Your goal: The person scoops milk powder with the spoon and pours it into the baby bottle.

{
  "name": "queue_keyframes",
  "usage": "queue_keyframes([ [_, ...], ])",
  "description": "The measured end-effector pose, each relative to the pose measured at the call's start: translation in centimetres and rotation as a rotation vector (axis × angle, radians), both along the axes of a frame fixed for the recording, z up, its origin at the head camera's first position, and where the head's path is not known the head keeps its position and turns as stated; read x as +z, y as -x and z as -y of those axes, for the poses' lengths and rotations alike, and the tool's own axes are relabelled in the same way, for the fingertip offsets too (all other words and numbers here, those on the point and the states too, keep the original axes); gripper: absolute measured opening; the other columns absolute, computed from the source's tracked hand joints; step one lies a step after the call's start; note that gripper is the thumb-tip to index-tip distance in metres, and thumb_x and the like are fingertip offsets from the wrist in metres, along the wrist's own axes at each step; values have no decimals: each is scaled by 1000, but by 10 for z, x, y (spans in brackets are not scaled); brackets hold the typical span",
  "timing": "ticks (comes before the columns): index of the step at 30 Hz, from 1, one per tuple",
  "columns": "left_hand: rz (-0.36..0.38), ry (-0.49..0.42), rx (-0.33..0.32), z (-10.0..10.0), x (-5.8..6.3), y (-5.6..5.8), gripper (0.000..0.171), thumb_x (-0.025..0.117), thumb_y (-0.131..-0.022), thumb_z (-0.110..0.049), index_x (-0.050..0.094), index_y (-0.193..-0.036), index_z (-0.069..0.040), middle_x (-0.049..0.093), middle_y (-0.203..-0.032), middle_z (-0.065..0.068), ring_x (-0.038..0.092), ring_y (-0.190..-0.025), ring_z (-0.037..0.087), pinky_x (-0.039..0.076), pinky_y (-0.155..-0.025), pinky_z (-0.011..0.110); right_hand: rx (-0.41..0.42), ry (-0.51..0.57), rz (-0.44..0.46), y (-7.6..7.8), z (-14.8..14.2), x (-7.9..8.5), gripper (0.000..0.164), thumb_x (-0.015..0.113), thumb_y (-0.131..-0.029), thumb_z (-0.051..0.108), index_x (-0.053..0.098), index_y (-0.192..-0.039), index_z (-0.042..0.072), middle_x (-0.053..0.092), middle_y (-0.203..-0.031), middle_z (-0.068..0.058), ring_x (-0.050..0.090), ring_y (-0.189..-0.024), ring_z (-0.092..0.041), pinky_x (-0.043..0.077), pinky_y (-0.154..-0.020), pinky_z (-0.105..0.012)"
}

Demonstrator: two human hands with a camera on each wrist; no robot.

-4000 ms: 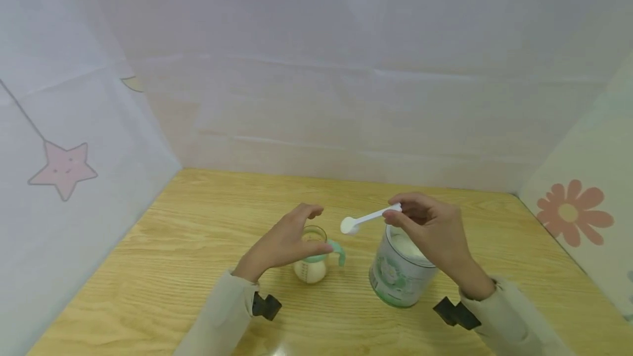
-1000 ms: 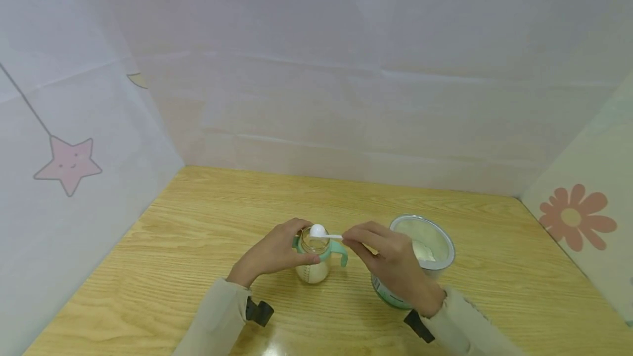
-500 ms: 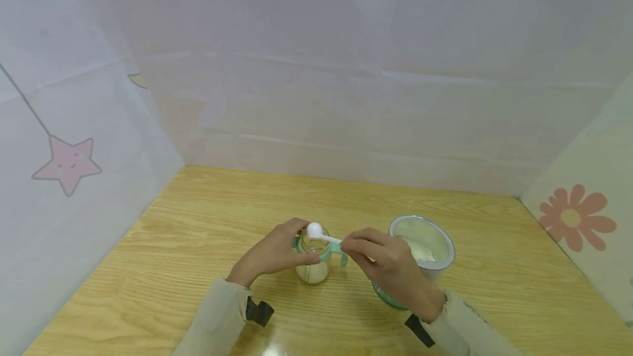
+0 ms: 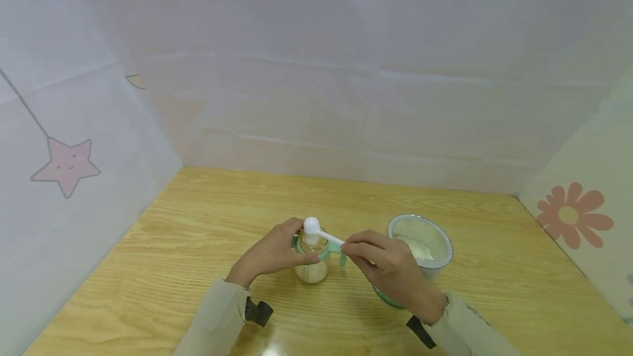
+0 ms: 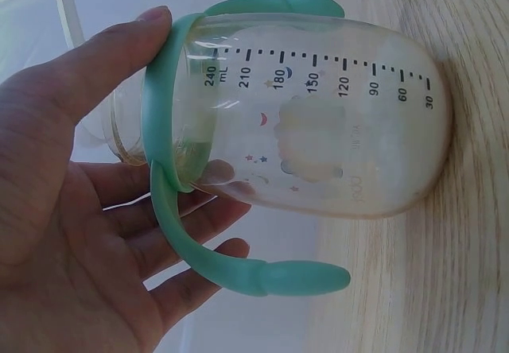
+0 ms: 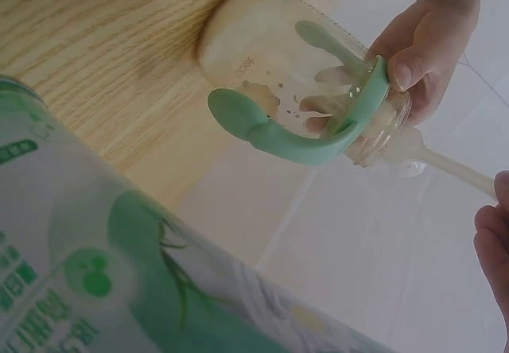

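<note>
My left hand [image 4: 269, 254] grips a clear baby bottle [image 4: 312, 274] by the green two-handled collar [image 5: 161, 91] below its mouth. Upright on the table, the bottle has white contents low down, with a mL scale on its side. Between thumb and fingers my right hand [image 4: 390, 268] pinches the handle of a white measuring scoop [image 4: 311, 225]. The scoop's bowl is turned over at the bottle's mouth, rounded underside up, and whitish powder shows inside the neck. In the right wrist view, the scoop's bowl sits right at the bottle's rim.
An open milk powder tin [image 4: 431, 234] stands right of the bottle, partly behind my right hand, with white powder inside. Its green and white label [image 6: 87, 250] fills the lower left of the right wrist view. Pale printed cloth [image 4: 316, 98] walls the wood-grain table [image 4: 237, 196].
My right hand has brought the scoop left from above the tin to the bottle and turned it over. My left hand has closed onto the bottle. Lately the scoop's bowl has tipped slightly further.
</note>
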State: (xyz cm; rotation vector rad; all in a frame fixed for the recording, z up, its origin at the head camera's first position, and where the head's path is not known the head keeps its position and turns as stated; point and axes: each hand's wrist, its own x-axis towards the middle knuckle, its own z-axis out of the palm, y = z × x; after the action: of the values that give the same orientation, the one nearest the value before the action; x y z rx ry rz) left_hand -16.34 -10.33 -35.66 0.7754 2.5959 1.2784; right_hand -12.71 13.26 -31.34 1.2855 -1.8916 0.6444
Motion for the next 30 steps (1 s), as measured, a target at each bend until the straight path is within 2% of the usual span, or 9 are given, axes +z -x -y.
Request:
queue_keyframes([
  [9, 6, -2, 2, 0, 0, 0, 59, 75, -82, -32, 52, -129, -3, 56, -123, 12, 55, -111, 26, 47, -91, 46, -49, -16, 63, -3, -2, -2, 38, 46, -100, 25, 73, -84, 4, 68, -83, -6, 66, -64, -12, 50, -59, -11],
  [21, 8, 11, 4, -1, 3, 0, 71, 75, -82, -33, 43, -138, -4, 55, -127, 8, 52, -117, 27, 46, -95, 47, -43, 29, 1, -1, -1, 3, 30, 51, -99, 22, 71, -83, 7, 68, -78, -4, 65, -60, -11, 49, -55, -12],
  [30, -2, 23, 7, -3, 8, 2, 78, 76, -81, -36, 38, -142, -3, 54, -130, 11, 51, -120, 27, 45, -97, 48, -46, 45, -26, 0, 1, 7, 27, 54, -98, 22, 71, -83, 7, 68, -75, -4, 64, -58, -11, 49, -53, -14],
])
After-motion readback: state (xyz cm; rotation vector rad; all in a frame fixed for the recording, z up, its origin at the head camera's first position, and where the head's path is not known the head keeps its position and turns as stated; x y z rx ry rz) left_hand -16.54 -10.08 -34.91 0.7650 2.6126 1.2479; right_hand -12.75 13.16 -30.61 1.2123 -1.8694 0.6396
